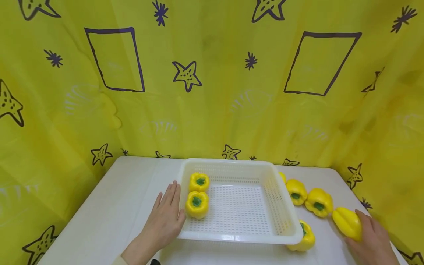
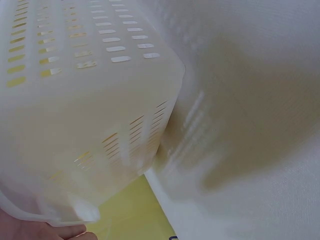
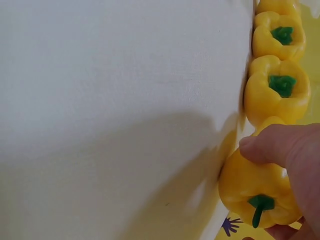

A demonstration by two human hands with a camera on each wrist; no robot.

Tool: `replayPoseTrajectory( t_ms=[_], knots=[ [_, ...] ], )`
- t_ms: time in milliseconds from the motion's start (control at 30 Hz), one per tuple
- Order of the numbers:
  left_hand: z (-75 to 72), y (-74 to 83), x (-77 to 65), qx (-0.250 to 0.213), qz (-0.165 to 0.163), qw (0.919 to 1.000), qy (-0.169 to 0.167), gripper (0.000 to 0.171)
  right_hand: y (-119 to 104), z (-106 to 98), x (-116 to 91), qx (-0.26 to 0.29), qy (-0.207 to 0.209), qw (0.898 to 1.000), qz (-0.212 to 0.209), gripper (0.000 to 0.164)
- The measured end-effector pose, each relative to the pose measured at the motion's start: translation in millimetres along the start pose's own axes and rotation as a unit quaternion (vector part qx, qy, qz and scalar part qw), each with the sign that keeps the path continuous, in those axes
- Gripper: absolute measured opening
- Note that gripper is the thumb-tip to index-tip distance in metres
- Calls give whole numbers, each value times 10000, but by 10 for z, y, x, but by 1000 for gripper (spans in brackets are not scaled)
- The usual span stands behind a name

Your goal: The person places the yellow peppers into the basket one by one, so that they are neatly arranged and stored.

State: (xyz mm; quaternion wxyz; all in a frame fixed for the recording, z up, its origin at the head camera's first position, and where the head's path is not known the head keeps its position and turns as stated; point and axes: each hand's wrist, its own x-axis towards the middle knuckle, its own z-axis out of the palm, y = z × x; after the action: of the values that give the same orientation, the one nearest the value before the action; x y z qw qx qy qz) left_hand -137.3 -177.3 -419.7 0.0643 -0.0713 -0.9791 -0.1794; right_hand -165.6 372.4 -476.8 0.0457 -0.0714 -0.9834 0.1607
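Observation:
My right hand (image 1: 374, 235) grips a yellow bell pepper (image 1: 347, 223) at the right side of the table. In the right wrist view, the thumb lies across this pepper (image 3: 255, 185), and its green stem faces the camera. My left hand (image 1: 164, 217) rests with straight fingers against the left side of a white plastic basket (image 1: 245, 238). Two yellow bell peppers stand inside along the basket's left wall, a rear one (image 1: 199, 177) and a front one (image 1: 197, 209). The left wrist view shows the basket's slotted wall (image 2: 90, 115) and fingertips (image 2: 70, 231) at its rim.
More yellow peppers sit right of the basket: one (image 1: 296, 187) beside another (image 1: 320, 198), and one partly hidden behind the basket wall (image 1: 282, 176). Another pepper (image 1: 306, 241) is at the basket's front right corner. A yellow patterned curtain (image 1: 212, 121) surrounds the white table (image 1: 109, 213).

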Motion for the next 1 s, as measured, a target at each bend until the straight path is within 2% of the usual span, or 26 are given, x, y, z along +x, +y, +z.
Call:
replayPoseTrajectory(
  t_ms=[100, 200, 367, 767, 1000],
  knots=[
    [-2, 14, -2, -4, 35, 10000, 20, 66, -4, -51, -1, -7, -263, 9992, 297, 103],
    [-5, 18, -4, -15, 42, 10000, 33, 66, -8, -78, -12, -17, -41, 9999, 155, 100],
    [-5, 17, -5, 3, 61, 9999, 84, 65, -57, -108, -52, -41, 553, 9980, -313, 89],
    [-3, 13, 3, 0, -23, 10000, -35, 65, -218, -203, -166, 77, 803, 9962, -312, 88],
    [2, 14, 2, -4, -20, 10000, -37, 65, -266, -245, -136, 228, 1171, 9906, -673, 86]
  ],
)
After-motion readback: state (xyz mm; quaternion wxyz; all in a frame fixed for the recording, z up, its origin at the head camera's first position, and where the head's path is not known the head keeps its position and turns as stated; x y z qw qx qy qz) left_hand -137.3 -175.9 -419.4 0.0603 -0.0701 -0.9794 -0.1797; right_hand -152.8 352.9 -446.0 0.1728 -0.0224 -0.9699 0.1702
